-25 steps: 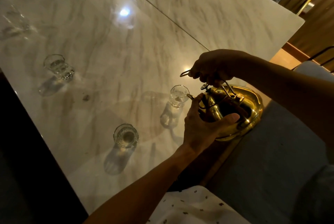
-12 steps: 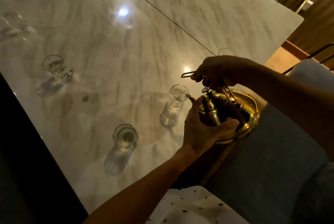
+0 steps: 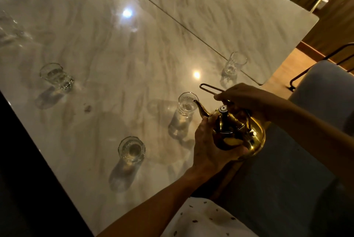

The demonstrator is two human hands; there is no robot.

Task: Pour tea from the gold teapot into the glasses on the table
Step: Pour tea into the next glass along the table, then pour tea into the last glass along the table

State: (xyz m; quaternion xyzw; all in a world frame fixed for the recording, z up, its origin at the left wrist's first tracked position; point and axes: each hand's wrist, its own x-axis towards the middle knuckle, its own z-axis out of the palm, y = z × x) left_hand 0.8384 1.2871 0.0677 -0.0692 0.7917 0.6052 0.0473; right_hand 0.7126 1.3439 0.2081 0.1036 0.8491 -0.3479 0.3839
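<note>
At the near right edge of the marble tabletop (image 3: pixel 134 49), gold teapot (image 3: pixel 239 133) held in both hands, partly over the edge. Right hand (image 3: pixel 247 98) on top, fingers curled shut around the wire handle (image 3: pixel 209 88), whose loop sticks out past the knuckles toward the table. Left hand (image 3: pixel 208 146) cups the pot body from the near side and below, fingers spread wide and wrapped on the belly, thumb low along the underside. Teapot tilted forward; long axis runs from rear bulge at right to spout (image 3: pixel 200 107) at left, spout pointing up-left with its tip touching or just over the rim of the nearest glass (image 3: pixel 184 106). Cannot tell if liquid is flowing. Lid knob (image 3: pixel 222 109) on top, lid on. Second glass (image 3: pixel 132 149) nearer the camera, left of the left hand, apart from it. Third glass (image 3: pixel 56 76) far left, well apart. Fourth glass (image 3: pixel 234 63) beyond the right hand, beside the seam between the two slabs. Grey chair seat (image 3: pixel 287 179) under the arms at right. Dim light, glare spots on the marble.
</note>
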